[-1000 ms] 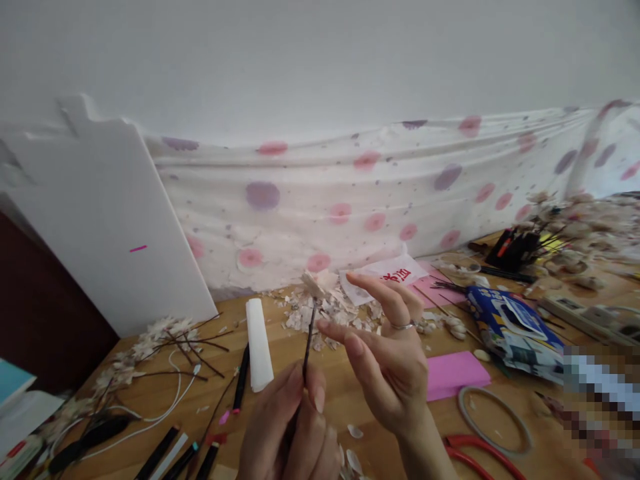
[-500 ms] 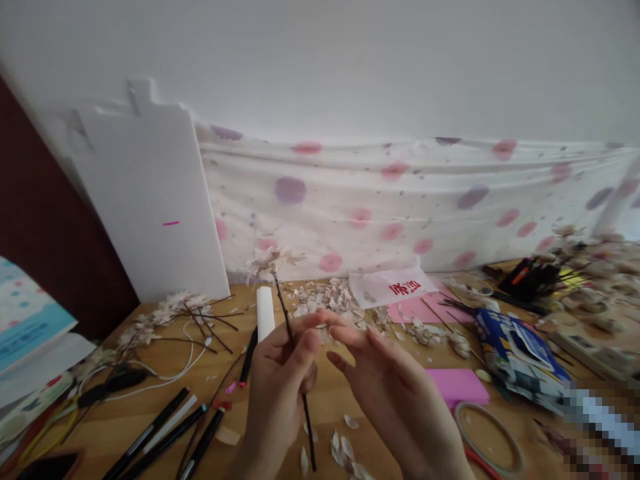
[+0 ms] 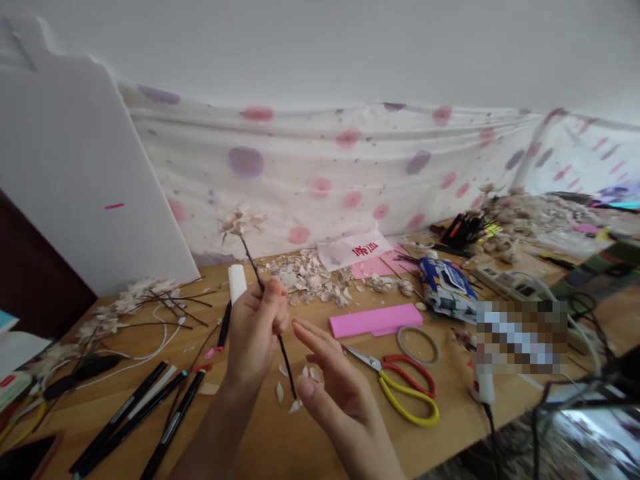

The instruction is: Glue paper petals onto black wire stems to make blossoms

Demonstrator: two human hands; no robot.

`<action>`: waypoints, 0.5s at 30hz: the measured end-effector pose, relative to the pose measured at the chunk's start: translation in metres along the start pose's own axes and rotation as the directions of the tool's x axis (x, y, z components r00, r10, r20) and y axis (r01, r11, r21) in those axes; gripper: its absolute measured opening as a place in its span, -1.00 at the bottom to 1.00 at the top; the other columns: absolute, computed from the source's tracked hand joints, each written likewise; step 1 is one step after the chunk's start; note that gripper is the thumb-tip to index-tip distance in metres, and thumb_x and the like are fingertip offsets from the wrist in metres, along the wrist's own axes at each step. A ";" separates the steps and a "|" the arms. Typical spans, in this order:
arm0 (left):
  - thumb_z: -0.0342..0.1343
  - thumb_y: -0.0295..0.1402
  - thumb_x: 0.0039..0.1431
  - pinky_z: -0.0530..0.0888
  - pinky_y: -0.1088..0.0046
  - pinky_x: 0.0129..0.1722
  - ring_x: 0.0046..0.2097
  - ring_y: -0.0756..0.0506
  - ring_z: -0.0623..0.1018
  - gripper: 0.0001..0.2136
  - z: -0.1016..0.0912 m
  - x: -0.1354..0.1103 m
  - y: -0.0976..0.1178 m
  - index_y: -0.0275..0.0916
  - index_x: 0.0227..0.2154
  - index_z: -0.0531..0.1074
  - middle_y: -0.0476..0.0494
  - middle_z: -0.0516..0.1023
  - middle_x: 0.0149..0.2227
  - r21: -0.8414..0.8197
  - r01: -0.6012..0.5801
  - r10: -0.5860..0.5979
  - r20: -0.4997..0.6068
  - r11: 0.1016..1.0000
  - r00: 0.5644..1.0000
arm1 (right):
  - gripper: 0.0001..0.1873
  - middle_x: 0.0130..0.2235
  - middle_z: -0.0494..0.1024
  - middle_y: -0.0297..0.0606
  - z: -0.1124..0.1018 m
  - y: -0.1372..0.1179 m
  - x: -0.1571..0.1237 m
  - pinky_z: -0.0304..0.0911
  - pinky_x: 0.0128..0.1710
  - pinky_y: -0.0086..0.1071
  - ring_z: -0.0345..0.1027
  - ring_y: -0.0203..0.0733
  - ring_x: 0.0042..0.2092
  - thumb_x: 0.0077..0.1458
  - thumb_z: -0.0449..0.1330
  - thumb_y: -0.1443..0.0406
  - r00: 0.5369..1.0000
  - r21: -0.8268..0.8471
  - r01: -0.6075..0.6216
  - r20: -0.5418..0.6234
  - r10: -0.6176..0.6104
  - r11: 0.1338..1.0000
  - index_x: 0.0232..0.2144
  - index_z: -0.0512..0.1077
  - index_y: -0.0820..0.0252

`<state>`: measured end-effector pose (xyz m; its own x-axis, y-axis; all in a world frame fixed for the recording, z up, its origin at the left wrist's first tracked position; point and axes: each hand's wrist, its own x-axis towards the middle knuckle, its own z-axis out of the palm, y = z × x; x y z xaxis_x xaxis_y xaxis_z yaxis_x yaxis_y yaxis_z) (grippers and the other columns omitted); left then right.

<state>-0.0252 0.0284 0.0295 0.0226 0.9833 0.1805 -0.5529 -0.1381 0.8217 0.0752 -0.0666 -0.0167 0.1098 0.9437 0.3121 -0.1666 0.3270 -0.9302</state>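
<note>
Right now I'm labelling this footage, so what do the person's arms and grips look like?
The left grip and right grip are bare human hands, ungloved. The visible forearms show no sleeves, bracelets or markings; rings can't be made out.

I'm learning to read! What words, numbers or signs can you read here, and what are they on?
None reads clearly.
White sheet: red characters, too blurred to be sure.
Blue packet: printing too small to read.
Nearest black marker: label too small.
</note>
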 end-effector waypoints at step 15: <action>0.24 0.15 0.08 0.16 0.59 -0.70 -0.66 0.09 0.10 -0.42 0.005 -0.052 -0.030 -0.17 -0.69 0.14 0.14 0.15 -0.67 0.097 0.190 -0.199 0.092 0.977 0.976 | -0.58 -0.45 0.37 -0.41 -0.016 0.031 -0.051 0.14 -0.49 -0.49 0.22 -0.35 -0.46 0.17 0.28 -0.07 0.970 0.112 -0.241 0.006 0.242 0.964 -0.35 0.38 0.15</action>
<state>-0.0055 -0.0190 -0.0016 0.2091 0.9759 0.0624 -0.4548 0.0405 0.8897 0.0803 -0.1058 -0.0646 0.0607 0.9951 0.0786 -0.2964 0.0932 -0.9505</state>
